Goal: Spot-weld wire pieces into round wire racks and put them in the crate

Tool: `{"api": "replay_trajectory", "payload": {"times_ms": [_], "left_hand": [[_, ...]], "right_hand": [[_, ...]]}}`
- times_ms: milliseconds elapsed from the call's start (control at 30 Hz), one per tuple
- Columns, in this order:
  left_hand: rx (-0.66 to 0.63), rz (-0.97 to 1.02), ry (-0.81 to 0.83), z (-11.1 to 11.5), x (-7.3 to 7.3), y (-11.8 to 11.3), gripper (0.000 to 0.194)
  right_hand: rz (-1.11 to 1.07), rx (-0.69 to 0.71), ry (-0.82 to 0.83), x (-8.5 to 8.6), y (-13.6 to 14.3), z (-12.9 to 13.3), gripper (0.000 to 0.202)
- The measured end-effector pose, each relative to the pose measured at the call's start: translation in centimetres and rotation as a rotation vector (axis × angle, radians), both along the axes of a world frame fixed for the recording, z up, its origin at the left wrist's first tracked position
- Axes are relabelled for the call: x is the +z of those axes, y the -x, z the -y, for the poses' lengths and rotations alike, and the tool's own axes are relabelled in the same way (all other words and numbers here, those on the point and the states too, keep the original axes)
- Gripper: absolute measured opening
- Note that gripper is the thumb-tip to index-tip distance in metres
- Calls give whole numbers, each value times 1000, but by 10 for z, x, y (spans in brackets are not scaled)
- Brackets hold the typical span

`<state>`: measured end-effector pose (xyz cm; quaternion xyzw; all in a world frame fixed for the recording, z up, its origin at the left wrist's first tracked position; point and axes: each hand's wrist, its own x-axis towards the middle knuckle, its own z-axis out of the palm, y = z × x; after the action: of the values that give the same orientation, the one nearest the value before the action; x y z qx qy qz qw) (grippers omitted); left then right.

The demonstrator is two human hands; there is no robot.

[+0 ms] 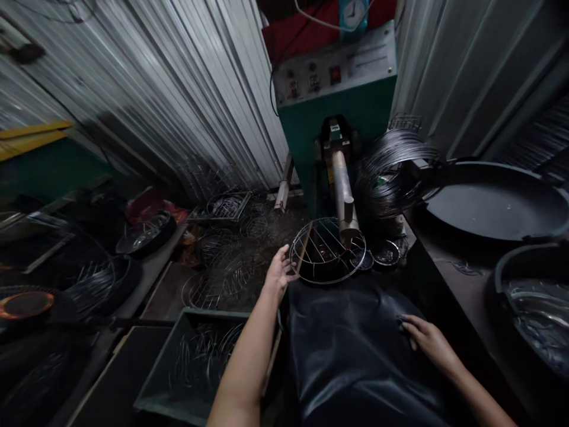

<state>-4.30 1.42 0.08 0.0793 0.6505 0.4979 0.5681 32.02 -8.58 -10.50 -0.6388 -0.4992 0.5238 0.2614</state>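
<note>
A round wire rack (313,255) with parallel bars sits under the metal arm (343,193) of a green machine (297,133). At the rack's left rim is my left hand (280,270), its fingers curled round the wire edge. My right hand (420,335) is lower right, over the black apron (347,350) on the lap, with fingertips pinched together; what they hold, if anything, is too small to name. A faint orange glow shows at the arm's tip, above the rack's right side.
Wire bundles (395,172) hang right of the machine arm. A large black pan (498,201) and a tub (502,284) stand at the right. A green bin (186,323) of wire pieces is lower left. Small dishes (386,253) lie beside the rack.
</note>
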Motion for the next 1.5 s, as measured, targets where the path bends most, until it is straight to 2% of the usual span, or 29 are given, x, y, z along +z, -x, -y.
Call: {"api": "replay_trajectory", "payload": {"times_ms": [100, 200, 300, 433, 533, 600, 700, 767, 900, 1000, 1067, 1133, 1167, 1233, 1300, 1333, 1400, 1500], "left_hand": [[-162, -30, 33, -23, 6, 13, 27], [-270, 4, 55, -38, 4, 11, 21], [-193, 51, -5, -30, -4, 5, 24], [-16, 99, -95, -3, -14, -4, 28], [123, 69, -140, 10, -16, -11, 28], [167, 55, -153, 13, -15, -15, 28], [186, 39, -174, 15, -13, -17, 29], [187, 24, -182, 16, -12, -18, 30], [187, -1, -202, 19, -9, -20, 32], [203, -38, -227, 20, -4, -21, 35], [204, -62, -246, 20, -1, -22, 36], [192, -69, -266, 19, 1, -23, 38], [187, -68, -273, 18, 1, -24, 38], [179, -65, -284, 15, 0, -27, 38], [172, -63, -287, 11, -2, -32, 37], [166, -61, -287, 10, -3, -35, 37], [154, -54, -284, 7, -5, -38, 37], [157, -44, -291, 4, -5, -40, 40]], "right_hand": [[-33, -47, -1, -5, 3, 4, 46], [28, -20, -73, -6, 5, 5, 33], [-47, 15, -68, 6, 14, 4, 27], [-223, -16, -37, 44, 36, -11, 36], [-220, -12, -118, 68, 47, -25, 39], [-186, -26, -191, 73, 43, -29, 39], [-94, -60, -253, 63, 23, -24, 37], [97, -20, -271, 50, 9, -16, 32], [622, 269, -241, 28, 3, 1, 9], [727, 374, -210, 21, 8, 1, 14], [674, 375, -209, 26, 8, -6, 16], [465, 304, -201, 38, 6, -17, 10], [298, 229, -201, 47, 7, -23, 12], [-79, 22, -229, 66, 17, -35, 30], [-361, -145, -302, 84, 39, -47, 39], [-448, -182, -344, 91, 53, -51, 38], [-490, -135, -416, 98, 81, -59, 35], [-323, 54, -468, 97, 110, -68, 35]]}}
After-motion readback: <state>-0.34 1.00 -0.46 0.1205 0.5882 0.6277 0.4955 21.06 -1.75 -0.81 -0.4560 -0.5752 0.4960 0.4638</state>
